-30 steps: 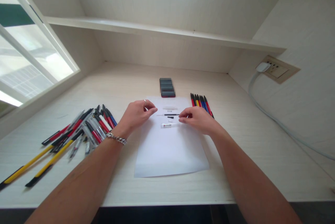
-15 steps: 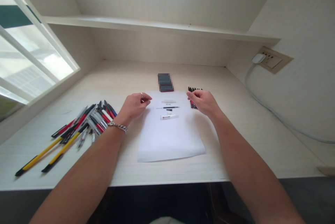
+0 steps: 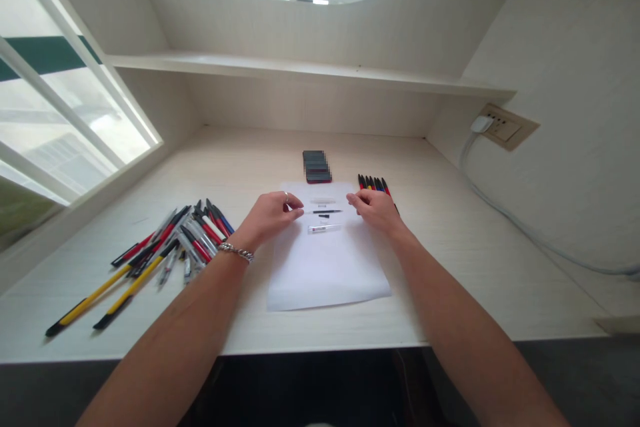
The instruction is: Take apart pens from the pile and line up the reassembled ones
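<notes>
At frame centre, on one white paper sheet (image 3: 325,267), lie small pen parts: a thin black refill (image 3: 324,212) and a clear barrel (image 3: 323,228), both lengthwise left-right. The left hand (image 3: 270,215) and right hand (image 3: 376,208) flank them, fingers curled, grasping nothing visible. Loose pens (image 3: 165,247) are heaped left on the pale worktop (image 3: 475,260).

Bare forearms; silver chain bracelet (image 3: 236,252) and ring (image 3: 286,195) on left hand (image 3: 270,215).
</notes>
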`<state>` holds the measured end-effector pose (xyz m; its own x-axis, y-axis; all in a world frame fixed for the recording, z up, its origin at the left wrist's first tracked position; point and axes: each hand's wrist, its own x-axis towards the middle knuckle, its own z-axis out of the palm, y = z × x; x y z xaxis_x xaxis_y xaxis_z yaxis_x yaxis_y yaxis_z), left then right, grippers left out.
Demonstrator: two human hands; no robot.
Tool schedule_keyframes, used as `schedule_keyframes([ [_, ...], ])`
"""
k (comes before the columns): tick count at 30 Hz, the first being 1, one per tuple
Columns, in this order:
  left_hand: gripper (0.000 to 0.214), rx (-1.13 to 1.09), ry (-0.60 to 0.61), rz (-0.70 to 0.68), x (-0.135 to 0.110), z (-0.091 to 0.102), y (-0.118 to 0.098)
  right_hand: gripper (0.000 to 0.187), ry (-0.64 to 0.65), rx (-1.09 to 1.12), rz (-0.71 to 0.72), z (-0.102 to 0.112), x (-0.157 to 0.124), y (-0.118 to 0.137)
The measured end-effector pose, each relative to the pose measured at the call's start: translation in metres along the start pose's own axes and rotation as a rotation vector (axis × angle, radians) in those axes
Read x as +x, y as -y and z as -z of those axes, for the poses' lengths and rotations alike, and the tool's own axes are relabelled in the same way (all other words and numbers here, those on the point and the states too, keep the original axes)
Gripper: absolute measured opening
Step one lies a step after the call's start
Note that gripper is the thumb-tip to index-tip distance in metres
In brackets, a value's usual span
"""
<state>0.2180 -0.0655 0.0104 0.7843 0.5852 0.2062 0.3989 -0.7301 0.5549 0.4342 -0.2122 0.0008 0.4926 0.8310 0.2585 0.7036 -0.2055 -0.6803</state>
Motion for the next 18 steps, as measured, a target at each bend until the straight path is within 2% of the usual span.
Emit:
schedule_keyframes([
  [5, 0.028, -0.057, 0.079, -0.083, -0.006, -0.016, -0.018, 0.04, -0.019, 0.023, -0.015, 0.008, -0.003, -0.001],
  [11, 0.027, -0.001, 0.129, -0.114, -0.003, -0.033, -0.019, 0.04, 0.011, -0.001, 0.016, 0.007, -0.004, 0.002],
  [15, 0.02, 0.019, 0.135, -0.146, -0.002, -0.034, -0.019, 0.039, 0.02, -0.017, 0.034, 0.006, -0.005, 0.006],
  [18, 0.023, 0.04, 0.121, -0.15, -0.002, -0.026, -0.018, 0.036, 0.046, -0.022, 0.054, 0.003, -0.006, 0.008],
])
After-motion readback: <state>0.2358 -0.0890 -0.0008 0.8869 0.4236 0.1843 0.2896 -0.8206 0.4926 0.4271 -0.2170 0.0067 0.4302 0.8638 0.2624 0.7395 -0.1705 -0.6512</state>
